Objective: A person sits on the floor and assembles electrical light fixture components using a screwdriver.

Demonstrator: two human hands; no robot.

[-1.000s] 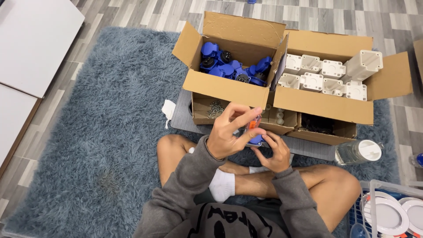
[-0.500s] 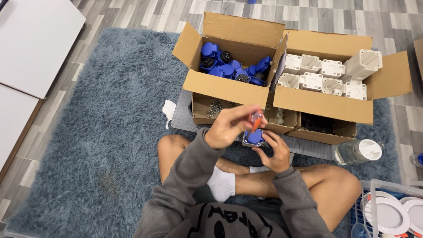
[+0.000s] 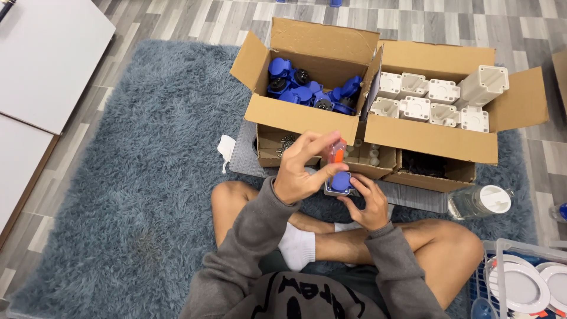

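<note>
Two hands work close together above the person's crossed legs in the head view. The left hand [image 3: 301, 168] has its fingers curled around an orange-handled tool [image 3: 336, 150], probably a screwdriver, though the tip is hidden; it stands upright over the part below. The right hand [image 3: 369, 201] cups a small grey box with a blue round cap [image 3: 339, 182] from underneath, fingers wrapped loosely round its side.

Just beyond the hands sit two open cardboard boxes on a blue shaggy rug [image 3: 147, 177]: the left box [image 3: 307, 115] holds blue sockets [image 3: 307, 91], the right box [image 3: 431, 139] holds white housings [image 3: 440, 97]. A clear plastic jar [image 3: 478, 202] lies on its side near the right knee.
</note>
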